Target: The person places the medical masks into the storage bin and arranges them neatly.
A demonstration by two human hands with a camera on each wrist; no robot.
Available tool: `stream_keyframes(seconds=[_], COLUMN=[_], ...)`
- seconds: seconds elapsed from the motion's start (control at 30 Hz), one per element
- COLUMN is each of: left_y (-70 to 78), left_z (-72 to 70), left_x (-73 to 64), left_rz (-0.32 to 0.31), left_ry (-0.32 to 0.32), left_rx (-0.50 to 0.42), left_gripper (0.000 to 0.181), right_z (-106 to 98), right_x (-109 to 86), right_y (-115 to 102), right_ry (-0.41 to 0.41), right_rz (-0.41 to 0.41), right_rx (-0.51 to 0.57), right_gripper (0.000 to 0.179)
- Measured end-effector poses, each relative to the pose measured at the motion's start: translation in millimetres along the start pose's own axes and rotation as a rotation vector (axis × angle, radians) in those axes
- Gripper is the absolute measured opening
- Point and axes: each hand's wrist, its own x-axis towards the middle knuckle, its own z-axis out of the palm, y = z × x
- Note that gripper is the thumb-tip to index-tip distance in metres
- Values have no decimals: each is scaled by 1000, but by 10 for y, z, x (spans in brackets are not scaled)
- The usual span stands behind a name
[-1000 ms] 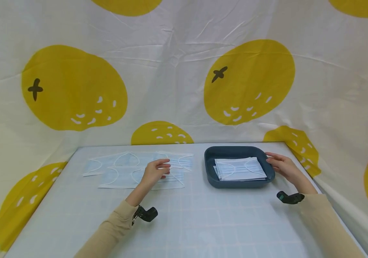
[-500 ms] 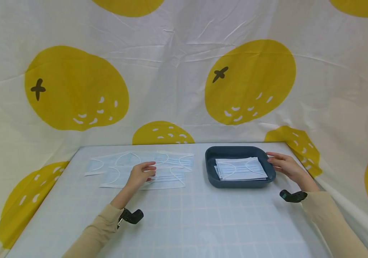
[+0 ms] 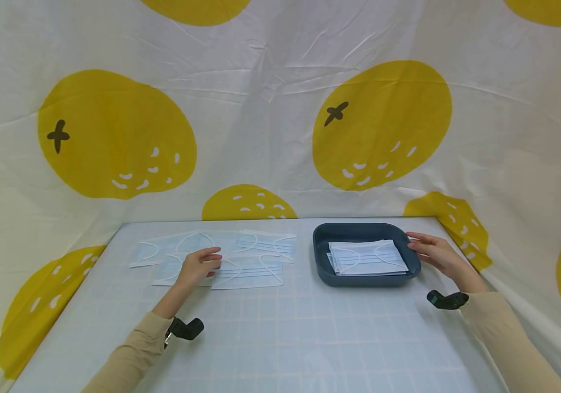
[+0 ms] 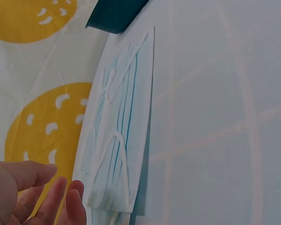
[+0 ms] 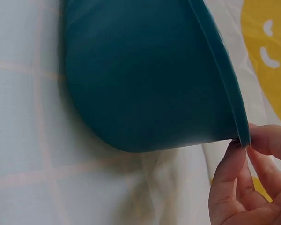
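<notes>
Several pale blue face masks lie flat and overlapping in two rows on the left of the table, among them a front-right mask (image 3: 248,274) and a back-left mask (image 3: 149,252). Over the front row is my left hand (image 3: 195,267), fingers relaxed and holding nothing; it partly covers the front-left mask. In the left wrist view, its fingertips are beside a pleated mask (image 4: 124,126) with white ear loops. My right hand (image 5: 248,187) pinches the rim of a dark blue-green tray (image 5: 150,84) between thumb and fingers. Inside the tray rests a stack of masks (image 3: 366,257).
A pale table (image 3: 309,338) with a faint grid carries everything. Behind it and along both sides hangs a white curtain (image 3: 260,136) printed with big yellow fruit. Each wrist has a black camera mount, such as the left mount (image 3: 187,328).
My left hand has moved left across the front row, uncovering more of the front-right mask. The right hand stays at the tray's right rim, and the masks lie as before.
</notes>
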Motion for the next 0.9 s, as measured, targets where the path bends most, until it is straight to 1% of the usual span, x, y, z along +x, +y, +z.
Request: stream_keyframes(seconds=[0.17, 0.33, 0.57, 0.9], left_y=[-81, -136, -193, -259], left_z=[-58, -82, -92, -91], left_x=[32, 63, 116, 192], left_rz=[-8, -38, -54, -84], left_ry=[16, 31, 23, 12], left_rx=[-1, 26, 64, 70], left_gripper=[41, 41, 44, 46], right_z=[13, 35, 47, 53], right_x=[7, 16, 38, 24], right_y=[4, 8, 18, 6], right_ry=[13, 22, 43, 42], right_rz=[15, 22, 29, 36], right_rx=[-21, -21, -10, 0], right_gripper=[69, 69, 69, 70])
